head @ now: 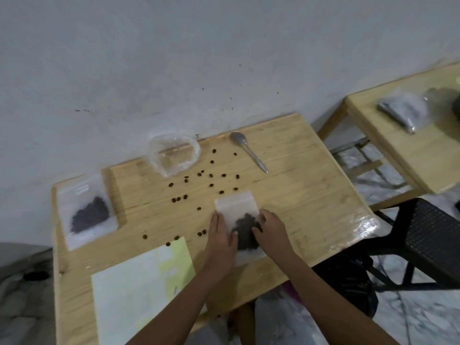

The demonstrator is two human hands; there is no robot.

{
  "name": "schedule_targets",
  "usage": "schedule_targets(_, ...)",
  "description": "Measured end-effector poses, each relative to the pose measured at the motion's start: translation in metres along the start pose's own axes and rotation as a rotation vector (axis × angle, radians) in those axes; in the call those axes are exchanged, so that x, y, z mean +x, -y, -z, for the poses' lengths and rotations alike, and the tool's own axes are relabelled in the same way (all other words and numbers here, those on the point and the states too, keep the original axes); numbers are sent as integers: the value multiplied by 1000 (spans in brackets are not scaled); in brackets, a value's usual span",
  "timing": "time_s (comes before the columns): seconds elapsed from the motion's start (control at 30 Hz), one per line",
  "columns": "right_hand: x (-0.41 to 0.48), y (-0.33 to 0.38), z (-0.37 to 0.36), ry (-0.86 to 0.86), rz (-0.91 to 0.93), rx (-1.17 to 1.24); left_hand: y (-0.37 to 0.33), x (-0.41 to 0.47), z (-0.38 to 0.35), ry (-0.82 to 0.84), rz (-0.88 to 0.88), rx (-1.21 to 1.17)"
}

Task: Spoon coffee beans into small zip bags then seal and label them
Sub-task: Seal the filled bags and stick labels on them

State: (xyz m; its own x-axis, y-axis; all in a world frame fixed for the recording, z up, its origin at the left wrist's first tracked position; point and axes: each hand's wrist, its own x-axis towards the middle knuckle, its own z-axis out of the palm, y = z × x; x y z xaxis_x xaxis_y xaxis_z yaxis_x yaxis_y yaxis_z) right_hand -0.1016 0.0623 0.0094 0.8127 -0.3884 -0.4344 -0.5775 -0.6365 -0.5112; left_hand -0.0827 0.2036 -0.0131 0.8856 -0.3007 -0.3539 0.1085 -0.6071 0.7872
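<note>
- Squarely before the person, a small zip bag [236, 207] lies flat on the wooden table [311, 195], its strip end pointing away and a dark heap of coffee beans [245, 231] gathered in its near half.
- The left hand [220, 235] lies flat on the bag's left edge, fingers straight and close together, pointing away from the person.
- The right hand [271, 230] rests on the bag's right side, fingers lightly bent, their tips pressing on the bean heap and the thumb by the bag's right edge.
- Loose beans [199, 174] lie scattered over the middle of the table, beyond and to the left of the hands.
- A metal spoon [249, 151] lies bowl-down at the far side, well apart from both hands.
- A crumpled clear plastic bag [174, 153] sits open at the far edge by the wall.
- A second filled zip bag [89, 215] lies flat at the table's left side.
- A pale sheet of labels [139, 287] lies at the near left, beside the left forearm.
- A second wooden table [398, 150] to the right holds another plastic bag with dark contents [400, 108]; a black chair [428, 235] stands near it.
</note>
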Motion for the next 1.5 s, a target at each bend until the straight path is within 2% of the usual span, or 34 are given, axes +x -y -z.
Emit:
schedule_targets(0.13, -3, -1, 2, -77, 44, 54, -4, 3, -6, -51, -15, 2)
schedule_targets(0.23, -4, 3, 9, -128, 52, 188, -13, 5, -6, -95, -31, -10)
schedule_targets(0.3, -2, 7, 16, -137, 61, 257, -22, 5, 0, -155, -53, -84)
schedule_targets(0.4, 4, 19, 29, -138, 89, 381, -37, 4, 15, -285, -139, -315)
schedule_targets(0.53, 9, 48, 44, -75, 203, 475, -51, 4, 46, -412, -95, -570)
schedule_targets(0.7, 2, 86, 41, 104, 392, 503, -37, -9, 86, -498, -8, -678)
schedule_targets(0.87, -12, 101, 5, 349, 435, 407, -4, -48, 121, -756, 88, -730)
schedule_targets(1.0, -25, 94, -35, 615, 481, 104, 25, -86, 138, -985, 137, -754)
schedule_targets(1.07, -32, 87, -53, 685, 533, -12, 37, -103, 139, -1053, 162, -767)
schedule_targets(1.27, -44, 83, -93, 778, 727, -213, 69, -147, 129, -1151, 243, -776)
schedule_targets(1.5, -44, 86, -107, 710, 896, -338, 84, -166, 123, -1202, 310, -815)
